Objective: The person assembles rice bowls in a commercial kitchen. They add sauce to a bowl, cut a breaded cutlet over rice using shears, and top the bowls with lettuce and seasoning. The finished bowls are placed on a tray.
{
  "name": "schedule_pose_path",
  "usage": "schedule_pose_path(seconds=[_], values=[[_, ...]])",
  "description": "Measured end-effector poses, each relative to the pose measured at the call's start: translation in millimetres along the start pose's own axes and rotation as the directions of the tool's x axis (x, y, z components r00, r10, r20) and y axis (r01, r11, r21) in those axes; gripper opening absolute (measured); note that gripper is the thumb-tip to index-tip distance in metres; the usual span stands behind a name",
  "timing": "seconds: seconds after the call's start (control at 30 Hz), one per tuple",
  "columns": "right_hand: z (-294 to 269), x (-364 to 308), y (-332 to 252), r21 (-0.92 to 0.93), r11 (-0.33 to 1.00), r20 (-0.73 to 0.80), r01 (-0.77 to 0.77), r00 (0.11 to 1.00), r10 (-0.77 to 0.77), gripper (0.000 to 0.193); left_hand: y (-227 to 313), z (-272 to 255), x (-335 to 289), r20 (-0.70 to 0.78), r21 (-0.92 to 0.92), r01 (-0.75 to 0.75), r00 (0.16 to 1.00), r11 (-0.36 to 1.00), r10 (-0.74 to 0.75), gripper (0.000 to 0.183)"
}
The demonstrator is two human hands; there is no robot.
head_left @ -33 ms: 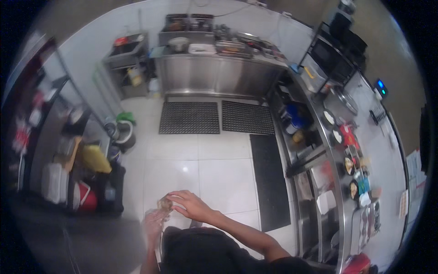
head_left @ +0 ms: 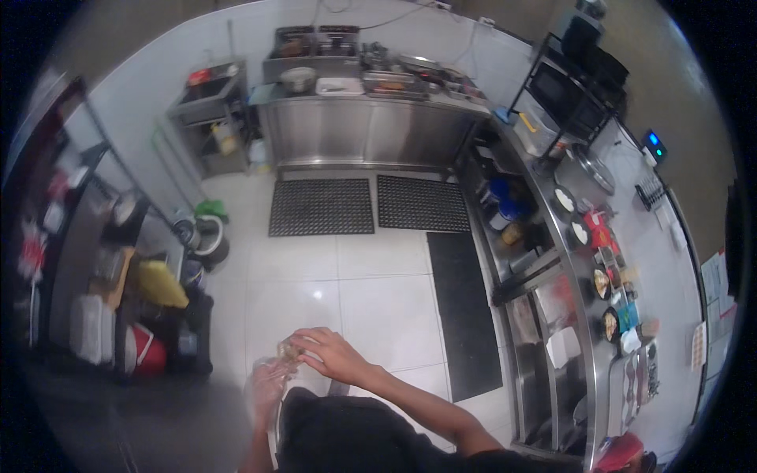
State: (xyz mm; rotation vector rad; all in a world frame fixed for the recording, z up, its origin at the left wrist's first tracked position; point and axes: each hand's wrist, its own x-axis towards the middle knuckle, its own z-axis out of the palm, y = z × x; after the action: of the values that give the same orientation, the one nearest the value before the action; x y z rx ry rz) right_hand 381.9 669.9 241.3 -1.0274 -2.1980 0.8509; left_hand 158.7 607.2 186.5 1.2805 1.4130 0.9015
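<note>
My two hands meet in front of my body, over the floor at the lower middle. A loose, clear plastic covering, like a thin glove, is on my left hand [head_left: 269, 381]. Between the hands is a small pale-brown, partly see-through bundle [head_left: 289, 351], too blurred to name. The bare fingers of my right hand [head_left: 334, 355] curve down onto that bundle from the right. The left fingers close around its lower side, though the plastic and blur hide much of them.
A steel counter [head_left: 578, 315] with several bowls of food runs along the right. Another steel counter [head_left: 315, 132] stands at the back. Dark shelving with a yellow item [head_left: 162, 284] is on the left. Black mats [head_left: 322, 206] lie on the tiled floor.
The whole view has shifted slightly, with the room moving a little to the left. My hands stay together around the same small bundle.
</note>
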Motion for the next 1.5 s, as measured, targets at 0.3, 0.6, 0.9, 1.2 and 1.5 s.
schedule_pose_path(seconds=[0.3, 0.6, 0.9, 1.2, 1.5], values=[[-190, 27, 122, -0.208, 0.929, -0.511, -0.307, 0.843, 0.165, 0.032, 205, 144, 247, 0.580, 0.165, -0.367, 0.787, 0.915, 0.211, 0.021], [-377, 91, 272, -0.351, 0.814, -0.741, -0.464, 0.668, 0.061, 0.024, 309, 321, 477, 0.751, 0.118, -0.677, 0.539, 0.726, 0.381, 0.041], [-587, 164, 453, -0.312, 0.878, -0.807, -0.364, 0.589, -0.042, 0.015, 428, 447, 683, 0.689, -0.054, -0.538, 0.590, 0.841, 0.421, 0.021], [-764, 308, 579, 0.048, 0.984, -0.695, -0.172, 0.702, 0.156, 0.012, 502, 531, 868, 0.230, -0.105, -0.671, 0.701, 0.734, 0.675, 0.025], [-851, 434, 709, -0.073, 0.978, -0.524, -0.194, 0.842, 0.127, 0.022, 524, 559, 1050, 0.233, 0.158, -0.646, 0.759, 0.747, 0.607, 0.012]])
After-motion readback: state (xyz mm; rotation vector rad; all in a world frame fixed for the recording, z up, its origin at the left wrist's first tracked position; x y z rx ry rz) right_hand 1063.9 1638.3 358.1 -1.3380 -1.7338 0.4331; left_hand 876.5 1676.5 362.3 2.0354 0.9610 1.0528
